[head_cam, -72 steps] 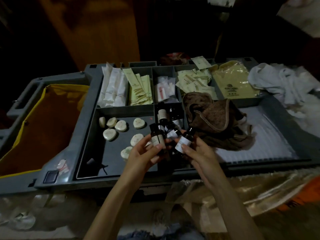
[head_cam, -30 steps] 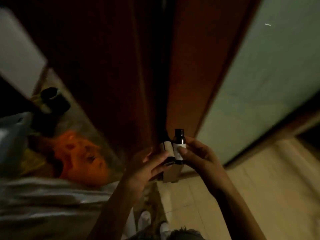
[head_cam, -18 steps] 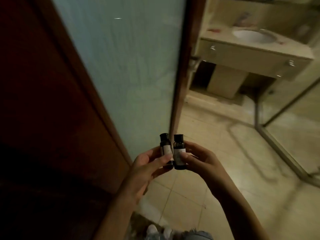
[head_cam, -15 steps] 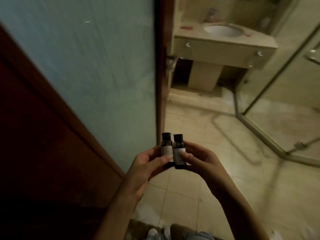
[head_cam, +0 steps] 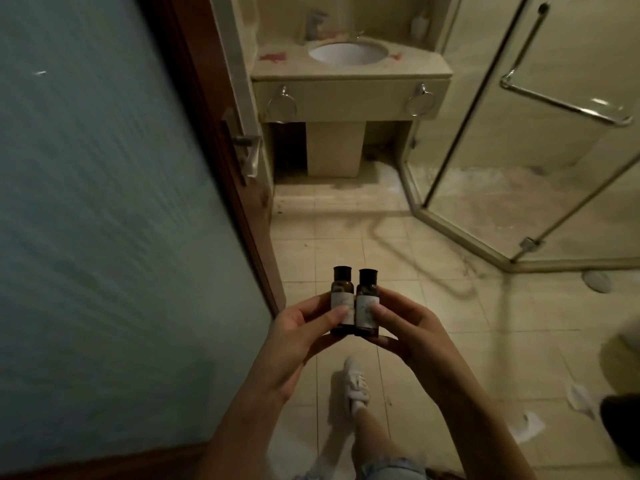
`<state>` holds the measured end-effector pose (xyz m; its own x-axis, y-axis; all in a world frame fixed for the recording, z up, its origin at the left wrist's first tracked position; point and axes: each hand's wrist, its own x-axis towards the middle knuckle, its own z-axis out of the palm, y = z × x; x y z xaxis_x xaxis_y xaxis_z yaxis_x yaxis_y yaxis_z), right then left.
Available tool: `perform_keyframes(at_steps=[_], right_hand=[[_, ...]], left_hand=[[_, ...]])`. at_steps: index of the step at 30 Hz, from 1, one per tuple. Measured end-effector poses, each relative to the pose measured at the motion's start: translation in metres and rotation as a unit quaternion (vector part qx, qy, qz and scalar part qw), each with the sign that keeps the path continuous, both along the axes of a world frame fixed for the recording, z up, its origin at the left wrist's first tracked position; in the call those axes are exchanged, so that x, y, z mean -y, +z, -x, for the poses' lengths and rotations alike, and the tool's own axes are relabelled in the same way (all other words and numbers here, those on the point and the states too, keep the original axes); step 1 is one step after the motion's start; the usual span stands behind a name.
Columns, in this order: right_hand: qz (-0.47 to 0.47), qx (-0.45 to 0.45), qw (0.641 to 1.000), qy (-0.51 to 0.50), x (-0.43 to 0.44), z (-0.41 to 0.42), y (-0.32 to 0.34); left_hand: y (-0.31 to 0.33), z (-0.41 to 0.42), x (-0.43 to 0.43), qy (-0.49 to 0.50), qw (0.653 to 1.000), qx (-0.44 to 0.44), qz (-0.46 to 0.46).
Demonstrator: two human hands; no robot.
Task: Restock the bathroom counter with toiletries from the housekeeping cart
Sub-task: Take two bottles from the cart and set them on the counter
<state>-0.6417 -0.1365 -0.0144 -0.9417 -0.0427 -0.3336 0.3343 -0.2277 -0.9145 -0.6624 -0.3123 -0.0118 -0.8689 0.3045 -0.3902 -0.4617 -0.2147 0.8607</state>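
Note:
Two small dark bottles with pale labels stand upright side by side in front of me. My left hand pinches the left bottle, thumb across its label. My right hand pinches the right bottle the same way. The bottles touch each other. Straight ahead, across the tiled floor, is the beige bathroom counter with a round white sink and a faucet behind it.
A wood-framed frosted-glass door stands open on my left, its metal handle sticking out. A glass shower enclosure fills the right. Paper scraps lie on the floor at the lower right. My white shoe is stepping forward.
I have turned away from the cart and walked through the doorway into the bathroom. The counter has come closer and centred. Both bottles stay held together in my hands.

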Motion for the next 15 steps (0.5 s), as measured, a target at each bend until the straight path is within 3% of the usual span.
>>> perform_keyframes(at_steps=[15], right_hand=[[-0.026,-0.078,0.996,0.034,-0.110,0.302,0.021]], left_hand=[[0.018,0.290,-0.105,0.013,0.996,-0.078,0.041]])
